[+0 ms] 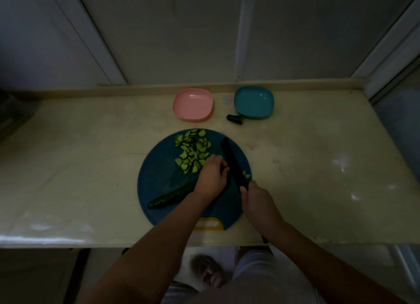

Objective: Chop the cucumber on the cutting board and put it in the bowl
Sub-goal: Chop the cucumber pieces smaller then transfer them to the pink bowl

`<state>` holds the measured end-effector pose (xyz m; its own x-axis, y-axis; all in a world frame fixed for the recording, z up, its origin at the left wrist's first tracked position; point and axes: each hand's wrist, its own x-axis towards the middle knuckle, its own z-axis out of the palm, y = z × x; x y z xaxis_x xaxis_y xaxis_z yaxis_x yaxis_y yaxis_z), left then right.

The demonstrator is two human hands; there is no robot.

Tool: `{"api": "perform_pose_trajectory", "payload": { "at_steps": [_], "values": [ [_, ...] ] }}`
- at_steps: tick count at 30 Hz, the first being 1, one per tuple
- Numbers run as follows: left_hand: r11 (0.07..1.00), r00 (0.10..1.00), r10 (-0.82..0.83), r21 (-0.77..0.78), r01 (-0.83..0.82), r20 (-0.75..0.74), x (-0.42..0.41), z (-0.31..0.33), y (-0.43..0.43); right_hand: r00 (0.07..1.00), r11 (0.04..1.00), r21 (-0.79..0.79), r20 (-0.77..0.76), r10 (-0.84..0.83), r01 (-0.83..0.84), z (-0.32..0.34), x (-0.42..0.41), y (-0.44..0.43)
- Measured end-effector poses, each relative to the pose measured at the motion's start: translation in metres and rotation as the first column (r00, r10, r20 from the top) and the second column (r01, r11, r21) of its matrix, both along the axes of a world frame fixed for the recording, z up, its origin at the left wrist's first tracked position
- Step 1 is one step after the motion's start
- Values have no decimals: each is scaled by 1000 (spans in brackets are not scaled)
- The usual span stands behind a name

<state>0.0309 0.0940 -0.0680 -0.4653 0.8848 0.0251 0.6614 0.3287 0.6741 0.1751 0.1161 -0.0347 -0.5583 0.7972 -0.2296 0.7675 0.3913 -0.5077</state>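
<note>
light: dim, underexposed, source unseen | glare: small white highlights on the glossy tabletop (306, 167) at right of frame and along its near edge, lower left | cutting board (159, 178): dark, muddy detail | blur: foot (208, 273) at bottom centre soft | distortion: wide-angle; wall (181, 31) lines lean in upper corners

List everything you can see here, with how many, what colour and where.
cutting board: one, blue with yellow handle, mid-counter
cucumber slices: many, green, board's far part
cucumber: one uncut length, dark green, board's near left
knife: one, black, board's right
pink bowl: one, pink, behind the board
teal bowl: one, teal, right of the pink bowl
cucumber end: one, dark, before the teal bowl
counter: one, cream, under everything
left hand: one, holds the cucumber
right hand: one, grips the knife
</note>
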Motion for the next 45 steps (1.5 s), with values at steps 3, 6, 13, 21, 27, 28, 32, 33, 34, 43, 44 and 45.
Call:
{"api": "perform_pose_trajectory", "payload": {
  "at_steps": [3,6,13,21,27,28,32,33,34,43,44,45],
  "values": [
    [1000,1000,1,-10,-1,0,0,1,0,1000,1000,-11,13,17,-17,1,-3,3],
    [1000,1000,6,-10,-6,1,1,2,-1,999,999,-34,14,32,-32,-4,-11,10],
    [1000,998,-6,1,6,-60,2,3,-5,1000,999,-40,-5,18,-18,-13,-15,11],
    [997,990,-75,-18,74,-122,-8,-1,-21,999,999,-33,-31,-5,4,-11,-3,8],
    [998,990,-70,-1,70,-119,-8,0,-20,998,1000,-21,-67,-12,11,-1,0,8],
    [998,990,-69,1,70,-123,-8,0,-20,998,1000,-21,-67,-12,10,1,0,8],
    [998,990,-62,4,63,-123,-7,2,-21,999,1000,-17,-35,8,-9,3,0,4],
    [998,990,-61,5,63,-123,-7,2,-21,999,1000,-16,-32,8,-8,3,-1,3],
    [998,991,-61,5,62,-123,-7,2,-21,999,1000,-16,-33,5,-5,2,-1,2],
    [999,993,-40,-8,40,-108,-7,0,-20,1000,1000,0,1,4,-4,-3,-7,-3],
    [999,993,-38,-9,37,-108,-7,-1,-20,1000,1000,0,10,5,-5,-4,-9,-3],
    [999,994,-37,-6,37,-107,-6,-1,-20,1000,1000,-2,7,7,-7,-6,-11,-3]
  ]
}}
